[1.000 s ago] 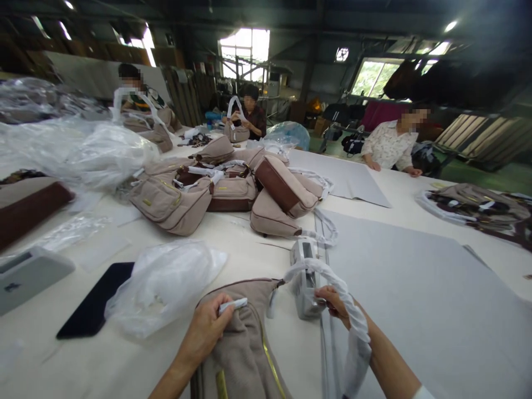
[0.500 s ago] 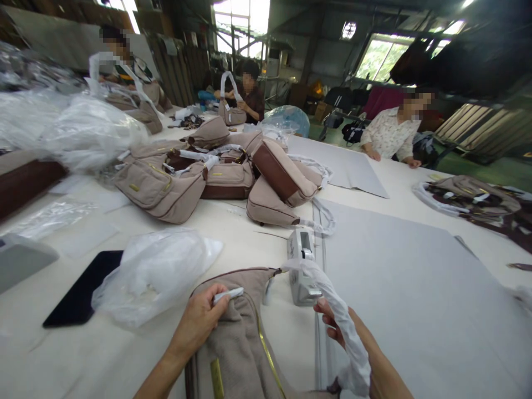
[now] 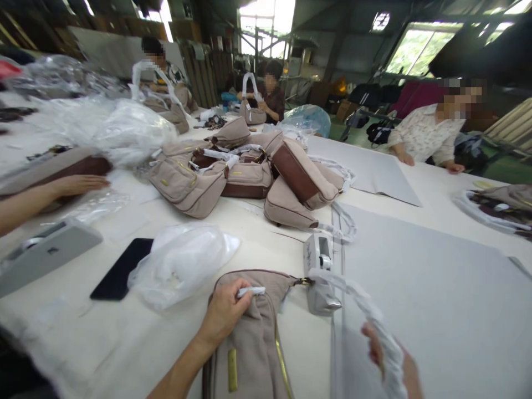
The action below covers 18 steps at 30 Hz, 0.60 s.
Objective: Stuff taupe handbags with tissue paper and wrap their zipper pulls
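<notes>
A beige handbag (image 3: 249, 343) with gold trim lies on the white table right in front of me. My left hand (image 3: 224, 313) is closed on its top edge, pinching a small white wrapped zip pull (image 3: 250, 290). My right hand (image 3: 388, 360), blurred at the lower right, is closed round the bag's strap (image 3: 366, 310), which is wound in white plastic and runs up to the bag's corner. A grey tape dispenser (image 3: 320, 274) stands just beyond the bag, between my two hands.
A crumpled plastic bag (image 3: 183, 263) and a black phone (image 3: 122, 269) lie left of the handbag. A heap of beige and brown bags (image 3: 245, 174) fills the middle. Grey sheets (image 3: 419, 271) cover the right. Another person's hand (image 3: 78, 184) reaches in from the left; three people work at the far side.
My right hand has dropped lower and to the right along the wrapped strap. The view has swung left, and another person's arm now shows at the left. My left hand keeps its hold.
</notes>
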Available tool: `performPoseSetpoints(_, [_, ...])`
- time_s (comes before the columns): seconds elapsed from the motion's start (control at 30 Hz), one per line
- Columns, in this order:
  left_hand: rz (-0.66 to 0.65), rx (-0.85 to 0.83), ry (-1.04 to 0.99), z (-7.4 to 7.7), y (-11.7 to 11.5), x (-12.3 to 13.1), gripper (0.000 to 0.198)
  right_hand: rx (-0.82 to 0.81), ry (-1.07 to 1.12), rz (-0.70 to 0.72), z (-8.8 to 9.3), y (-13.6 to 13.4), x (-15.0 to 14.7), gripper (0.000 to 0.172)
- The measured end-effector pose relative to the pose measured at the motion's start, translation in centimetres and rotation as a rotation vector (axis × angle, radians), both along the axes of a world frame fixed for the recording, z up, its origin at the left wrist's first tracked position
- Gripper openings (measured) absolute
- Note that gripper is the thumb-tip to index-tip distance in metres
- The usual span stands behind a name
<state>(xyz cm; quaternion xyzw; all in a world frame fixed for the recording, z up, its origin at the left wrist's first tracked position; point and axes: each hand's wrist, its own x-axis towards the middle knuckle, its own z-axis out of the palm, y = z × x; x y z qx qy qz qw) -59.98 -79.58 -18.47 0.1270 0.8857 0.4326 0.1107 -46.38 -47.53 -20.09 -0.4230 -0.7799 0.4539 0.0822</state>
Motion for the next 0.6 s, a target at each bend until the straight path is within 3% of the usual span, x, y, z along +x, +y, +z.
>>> performPoseSetpoints(0.07, [0.003,0.011,0.046,0.0,0.1,0.2,0.016,0.051,0.344,-0.327,5.0,1.1,-0.2,0.026])
performPoseSetpoints(0.1, [0.0,0.01,0.069,0.0,0.1,0.3,0.015,-0.002,0.526,-0.332,7.5,0.9,-0.6,0.024])
performPoseSetpoints(0.17, [0.005,-0.002,0.122,-0.1,0.2,0.6,0.014,-0.157,0.663,-0.201,11.5,-1.6,-1.6,0.026])
performPoseSetpoints(0.23, [0.006,-0.01,0.189,-0.3,0.3,0.9,0.012,-0.359,0.421,0.107,13.2,-6.1,-3.2,0.033])
performPoseSetpoints(0.3, [-0.007,-0.012,0.27,-0.6,0.4,1.3,0.011,-0.568,0.206,0.414,12.2,-10.7,-5.6,0.035])
performPoseSetpoints(0.33, [-0.014,-0.017,0.319,-0.8,0.4,1.5,0.011,-0.646,0.156,0.488,11.0,-12.6,-6.8,0.037])
performPoseSetpoints(0.47, [-0.012,-0.055,0.542,-1.7,0.5,1.9,0.014,-0.769,0.05,0.569,5.6,-16.2,-10.8,0.039])
performPoseSetpoints(0.6, [0.016,-0.072,0.687,-2.7,0.6,2.0,0.016,-0.75,-0.036,0.605,3.5,-16.0,-12.1,0.037])
